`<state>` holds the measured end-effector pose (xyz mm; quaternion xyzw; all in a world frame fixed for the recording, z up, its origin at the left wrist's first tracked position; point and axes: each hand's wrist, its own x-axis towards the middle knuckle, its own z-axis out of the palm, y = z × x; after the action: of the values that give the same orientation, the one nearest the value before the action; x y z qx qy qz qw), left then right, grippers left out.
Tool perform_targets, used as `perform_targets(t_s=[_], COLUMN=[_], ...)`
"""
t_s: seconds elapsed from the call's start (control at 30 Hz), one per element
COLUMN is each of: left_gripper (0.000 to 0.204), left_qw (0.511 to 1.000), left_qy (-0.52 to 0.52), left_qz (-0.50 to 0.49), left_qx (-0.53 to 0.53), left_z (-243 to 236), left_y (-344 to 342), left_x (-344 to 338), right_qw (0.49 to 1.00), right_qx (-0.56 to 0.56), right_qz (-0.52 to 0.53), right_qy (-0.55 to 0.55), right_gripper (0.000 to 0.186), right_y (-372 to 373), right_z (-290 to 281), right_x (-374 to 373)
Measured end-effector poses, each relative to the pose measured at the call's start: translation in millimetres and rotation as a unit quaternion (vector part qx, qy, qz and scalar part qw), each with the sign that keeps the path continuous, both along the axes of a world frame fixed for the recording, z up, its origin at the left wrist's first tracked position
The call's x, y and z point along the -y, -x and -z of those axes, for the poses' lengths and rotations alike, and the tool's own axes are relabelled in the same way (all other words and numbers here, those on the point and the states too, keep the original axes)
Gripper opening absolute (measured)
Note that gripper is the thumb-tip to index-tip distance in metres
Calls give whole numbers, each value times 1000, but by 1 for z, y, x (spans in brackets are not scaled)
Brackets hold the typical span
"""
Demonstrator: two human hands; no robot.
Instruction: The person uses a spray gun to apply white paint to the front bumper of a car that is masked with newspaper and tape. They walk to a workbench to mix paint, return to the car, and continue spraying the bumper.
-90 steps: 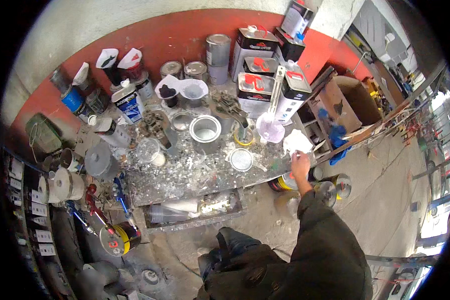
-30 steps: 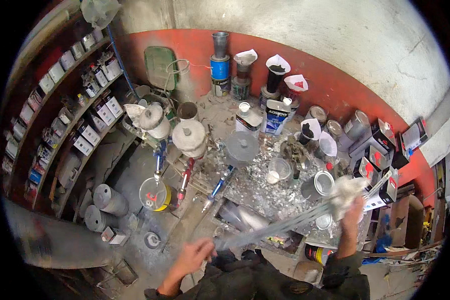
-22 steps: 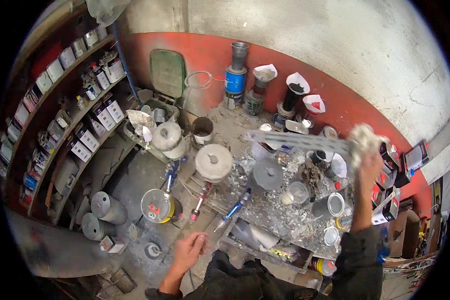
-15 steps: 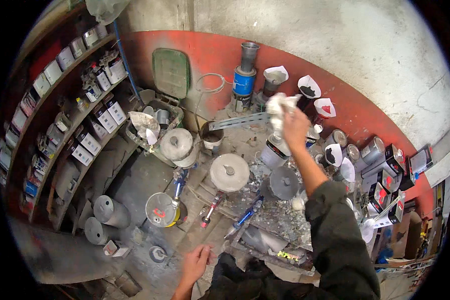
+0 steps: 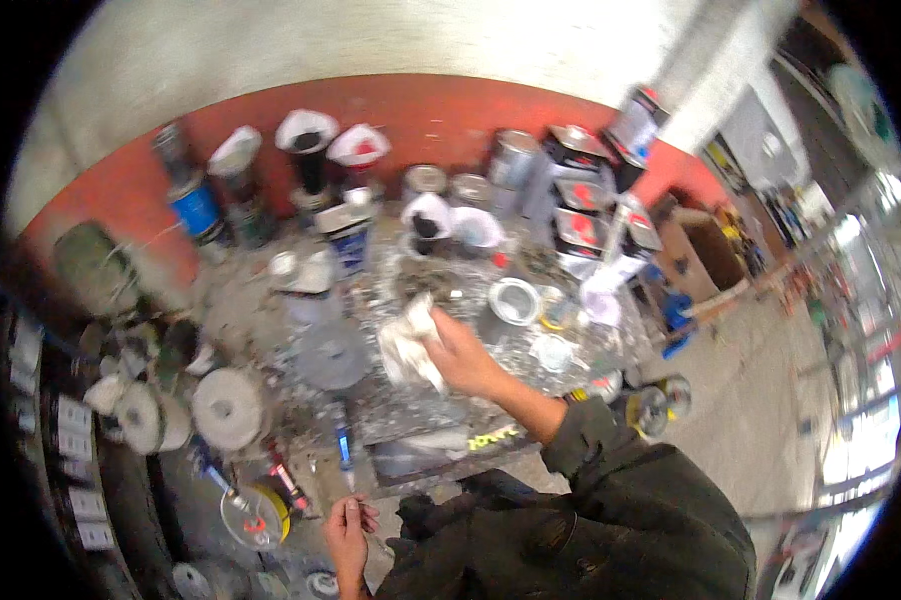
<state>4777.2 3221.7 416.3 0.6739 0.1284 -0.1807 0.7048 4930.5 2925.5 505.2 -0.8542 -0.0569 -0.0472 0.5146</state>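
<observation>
In my right hand (image 5: pixel 461 357), a crumpled whitish rag (image 5: pixel 411 345) hangs above the paint-spattered bench (image 5: pixel 391 415). Just left of the rag stands a pot with a round grey lid (image 5: pixel 331 355). To the right of my hand is a grey-rimmed cup (image 5: pixel 514 301), open at the top. My left hand (image 5: pixel 350 535) is low, in front of the bench, with its fingers curled together; whether anything is between them is hidden. Above it lie a blue-handled tool (image 5: pixel 344 450) and a red-handled tool (image 5: pixel 289 475). Motion blurs the picture.
Along the red wall base stand a blue tin (image 5: pixel 199 212), several cups with white paper cones (image 5: pixel 307 130) and several boxed cans (image 5: pixel 581 230). A pale round lid (image 5: pixel 229 407) is at the left. Right of the bench are a cardboard box (image 5: pixel 706 250) and spray cans (image 5: pixel 651 408).
The view has swung to the right. My right hand has brought the rag from above the cans at the back to nearer over the bench. My left hand stays low with curled fingers.
</observation>
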Motion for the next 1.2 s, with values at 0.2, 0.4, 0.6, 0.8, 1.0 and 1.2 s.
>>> perform_targets(t_s=[0.2,0.4,0.6,0.8,1.0,1.2], left_gripper=[21,21,26,47,52,36], left_qw=[978,947,933,937,951,973], left_qy=[-17,9,10,-14,-9,-16], left_qz=[206,321,352,321,271,203], left_qx=[31,-5,-75,-136,-146,-112], left_z=[-9,12,31,67,87,80], left_y=[-25,-23,-29,-52,-65,-62], left_x=[105,229,398,533,599,606], right_qw=[934,835,896,911,910,948], right_qx=[-223,-244,28,-90,-117,-14], right_qz=[216,357,308,327,342,309], right_qy=[174,340,319,234,204,68], right_gripper=[45,43,44,39,41,27], right_y=[227,257,158,72,54,61], right_z=[115,120,99,87,110,108], right_x=[230,421,494,495,500,501])
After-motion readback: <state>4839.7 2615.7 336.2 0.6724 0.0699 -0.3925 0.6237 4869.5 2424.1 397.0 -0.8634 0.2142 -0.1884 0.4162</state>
